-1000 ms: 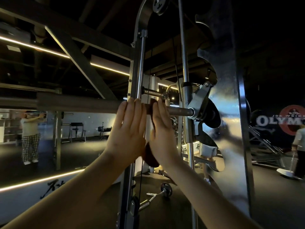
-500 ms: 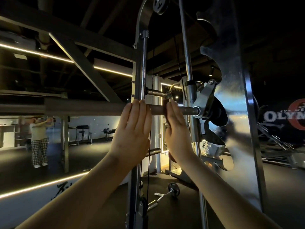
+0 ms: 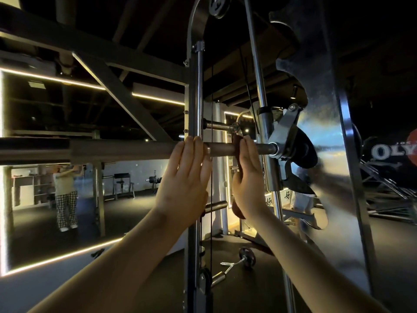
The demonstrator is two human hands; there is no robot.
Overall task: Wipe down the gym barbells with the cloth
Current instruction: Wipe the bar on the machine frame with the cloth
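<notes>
The right hand [image 3: 248,177], pressing the reddish cloth [image 3: 236,143], has slid rightward along the barbell [image 3: 135,151], away from the left hand [image 3: 187,177]. A bare stretch of bar now shows between them, and the cloth's edge peeks over the bar.

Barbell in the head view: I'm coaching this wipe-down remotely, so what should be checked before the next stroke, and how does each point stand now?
1. Cloth between right hand and barbell: ok, it shows above and below the palm.
2. Left hand steadying the bar: ok, straight fingers rest on it.
3. Path to the right of the cloth free: ok, bare bar runs to the collar.
4. Bar locked in the hook: cannot tell, the catch is not shown clearly.
5. Cloth clean enough: cannot tell, too dark.
</notes>
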